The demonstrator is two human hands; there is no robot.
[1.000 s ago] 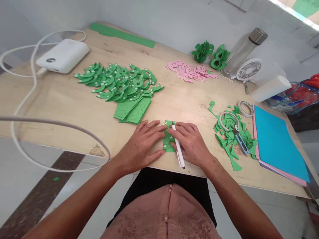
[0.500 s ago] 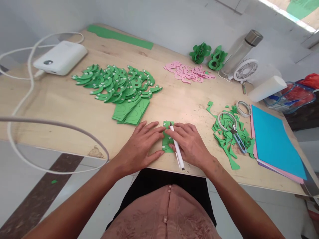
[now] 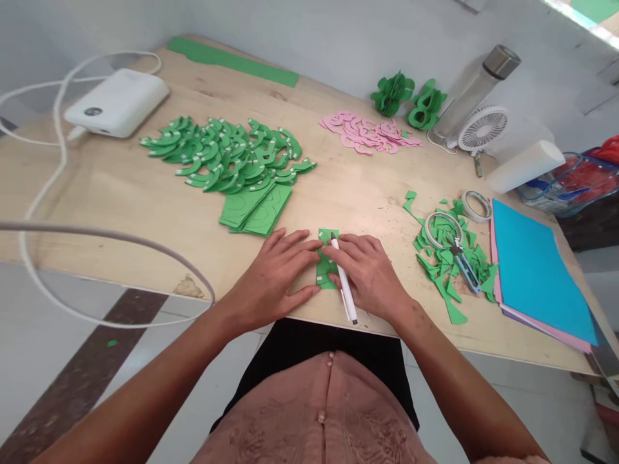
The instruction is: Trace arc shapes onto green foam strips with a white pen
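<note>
A small rectangle of green paper [image 3: 324,267] with white tape bits on it lies at the table's front edge. On its left side my left hand [image 3: 271,280] rests with fingers spread, fingertips at the paper's edge. My right hand [image 3: 372,274] lies on the other side, its fingers touching the paper. A white pen [image 3: 344,283] is tucked in that hand, its dark end pointing toward the wall. Beyond my left hand sit a stack of green paper pieces with drawn outlines [image 3: 264,209] and a heap of curved green cutouts [image 3: 227,154] with white tape.
Pink cutouts [image 3: 367,132] lie farther back, near two green paper shapes [image 3: 393,93], a bottle [image 3: 476,93] and a small fan [image 3: 483,129]. To the right are green scraps [image 3: 447,267], a cutter [image 3: 467,269], tape rolls and blue sheets [image 3: 539,270]. A power bank [image 3: 118,103] with cables is left.
The view has shifted slightly, so the table and objects sit a little higher in the picture. Both hands, the pen and the green paper hold nearly the same positions.
</note>
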